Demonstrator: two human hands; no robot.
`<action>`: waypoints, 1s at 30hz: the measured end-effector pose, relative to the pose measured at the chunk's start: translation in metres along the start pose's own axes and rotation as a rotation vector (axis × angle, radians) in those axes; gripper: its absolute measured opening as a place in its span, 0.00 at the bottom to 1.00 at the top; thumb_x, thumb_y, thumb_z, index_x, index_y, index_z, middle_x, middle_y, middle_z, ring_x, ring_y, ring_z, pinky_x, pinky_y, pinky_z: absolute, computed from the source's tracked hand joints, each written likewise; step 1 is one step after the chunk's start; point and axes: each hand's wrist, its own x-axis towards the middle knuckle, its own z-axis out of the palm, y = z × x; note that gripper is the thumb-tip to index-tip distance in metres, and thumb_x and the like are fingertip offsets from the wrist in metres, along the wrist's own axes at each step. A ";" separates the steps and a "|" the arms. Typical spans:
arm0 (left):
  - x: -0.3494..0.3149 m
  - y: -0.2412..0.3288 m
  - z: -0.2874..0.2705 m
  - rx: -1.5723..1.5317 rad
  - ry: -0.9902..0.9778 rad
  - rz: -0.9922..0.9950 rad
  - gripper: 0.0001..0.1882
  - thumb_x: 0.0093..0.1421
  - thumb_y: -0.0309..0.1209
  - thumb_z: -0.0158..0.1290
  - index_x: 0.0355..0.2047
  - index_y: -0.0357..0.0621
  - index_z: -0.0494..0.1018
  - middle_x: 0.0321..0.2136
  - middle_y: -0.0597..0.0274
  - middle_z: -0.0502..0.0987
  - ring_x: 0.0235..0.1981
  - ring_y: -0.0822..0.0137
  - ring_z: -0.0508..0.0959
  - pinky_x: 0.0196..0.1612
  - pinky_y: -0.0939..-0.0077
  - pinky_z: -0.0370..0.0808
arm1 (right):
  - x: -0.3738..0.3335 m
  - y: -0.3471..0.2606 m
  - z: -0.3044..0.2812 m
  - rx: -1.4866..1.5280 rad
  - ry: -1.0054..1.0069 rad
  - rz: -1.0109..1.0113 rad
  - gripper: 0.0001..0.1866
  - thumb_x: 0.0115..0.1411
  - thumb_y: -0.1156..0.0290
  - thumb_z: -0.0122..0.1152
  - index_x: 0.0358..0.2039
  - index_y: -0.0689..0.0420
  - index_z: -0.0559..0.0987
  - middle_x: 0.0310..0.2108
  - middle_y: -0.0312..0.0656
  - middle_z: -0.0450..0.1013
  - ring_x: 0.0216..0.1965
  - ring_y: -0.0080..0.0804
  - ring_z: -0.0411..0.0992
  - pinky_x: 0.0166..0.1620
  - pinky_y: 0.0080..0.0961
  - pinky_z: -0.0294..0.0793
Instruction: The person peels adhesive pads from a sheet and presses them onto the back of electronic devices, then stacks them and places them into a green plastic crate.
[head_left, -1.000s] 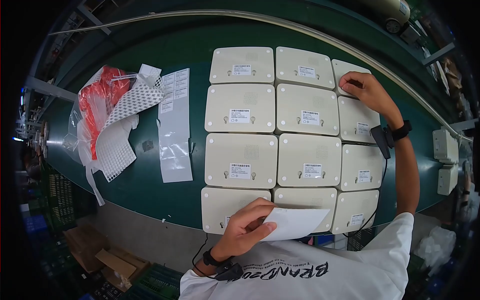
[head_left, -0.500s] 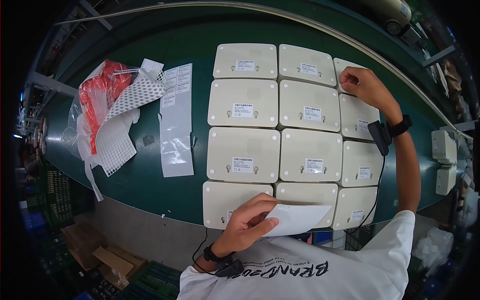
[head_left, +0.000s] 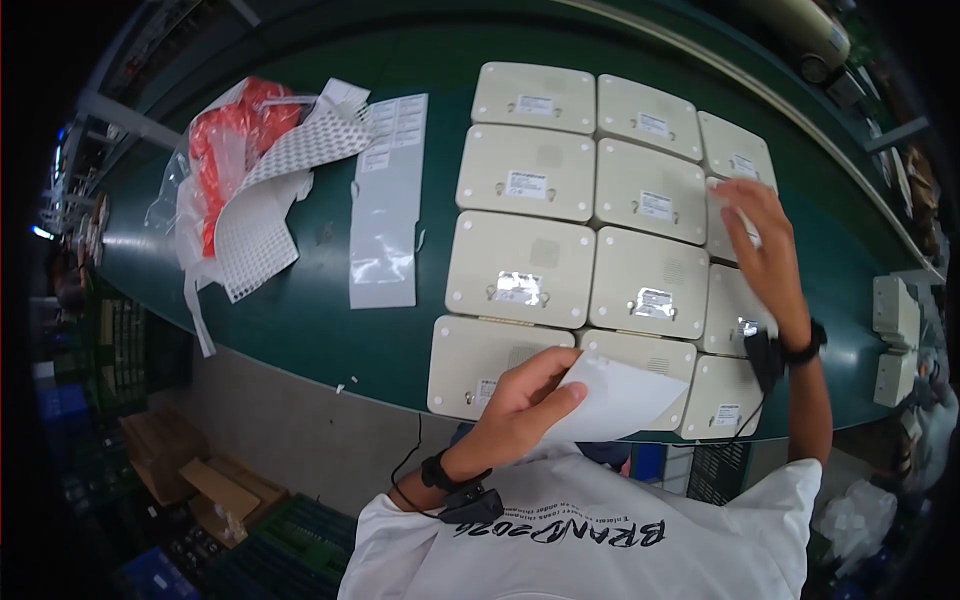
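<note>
Several flat cream-white plastic units point(head_left: 520, 270) lie side by side in rows on a green conveyor belt point(head_left: 300, 300), each with a small label on top. My left hand point(head_left: 520, 405) pinches a white backing sheet point(head_left: 620, 400) over the nearest row of units. My right hand point(head_left: 765, 250) reaches out flat onto a unit point(head_left: 722, 225) in the right column, fingers spread and pressing near its label. Both wrists carry black bands with a cable.
A long strip of label backing point(head_left: 385, 210) lies left of the units. Further left is a heap of perforated white sheets point(head_left: 255, 230) and red-and-clear plastic wrap point(head_left: 225, 150). Grey boxes point(head_left: 895, 335) sit at the belt's right end. Cardboard and crates lie on the floor below.
My right hand has come back from the top unit of the right column to the one below it. My left hand and its sheet have barely moved.
</note>
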 end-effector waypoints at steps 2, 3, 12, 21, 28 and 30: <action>0.001 0.002 0.003 -0.072 0.025 -0.020 0.16 0.69 0.23 0.50 0.55 0.32 0.70 0.47 0.63 0.76 0.47 0.76 0.75 0.52 0.78 0.72 | -0.018 -0.069 -0.005 0.263 -0.149 0.033 0.09 0.59 0.80 0.62 0.41 0.63 0.82 0.38 0.46 0.77 0.36 0.42 0.74 0.38 0.33 0.76; 0.002 0.004 0.004 -0.139 0.028 -0.037 0.16 0.69 0.23 0.50 0.55 0.32 0.70 0.47 0.63 0.76 0.47 0.76 0.75 0.51 0.79 0.72 | -0.028 -0.095 -0.005 0.407 -0.229 0.015 0.09 0.57 0.80 0.65 0.39 0.63 0.83 0.36 0.46 0.77 0.35 0.39 0.74 0.37 0.32 0.76; -0.001 0.011 0.020 -0.033 -0.073 -0.036 0.15 0.69 0.25 0.51 0.54 0.33 0.71 0.44 0.64 0.76 0.41 0.80 0.75 0.44 0.82 0.74 | -0.057 -0.135 0.003 0.424 -0.222 0.084 0.13 0.49 0.78 0.74 0.36 0.62 0.83 0.32 0.42 0.76 0.32 0.35 0.75 0.34 0.28 0.73; -0.002 0.008 0.023 0.073 -0.126 0.034 0.14 0.69 0.26 0.51 0.53 0.32 0.72 0.44 0.60 0.79 0.45 0.74 0.77 0.49 0.77 0.74 | -0.060 -0.112 0.005 1.310 -0.374 0.715 0.05 0.57 0.80 0.69 0.34 0.64 0.82 0.35 0.44 0.78 0.36 0.30 0.76 0.39 0.26 0.75; 0.003 0.009 0.016 -0.158 -0.028 -0.138 0.16 0.70 0.27 0.50 0.55 0.35 0.72 0.44 0.64 0.79 0.45 0.77 0.76 0.49 0.79 0.73 | -0.067 -0.123 -0.006 0.862 -0.216 0.495 0.06 0.60 0.81 0.66 0.38 0.67 0.80 0.36 0.44 0.77 0.38 0.28 0.76 0.39 0.22 0.75; 0.003 0.008 0.014 -0.154 -0.013 -0.133 0.16 0.70 0.28 0.50 0.55 0.35 0.72 0.44 0.63 0.79 0.45 0.77 0.76 0.49 0.79 0.73 | -0.062 -0.117 -0.007 0.748 -0.197 0.337 0.07 0.61 0.80 0.65 0.39 0.67 0.80 0.36 0.43 0.77 0.37 0.27 0.75 0.39 0.21 0.75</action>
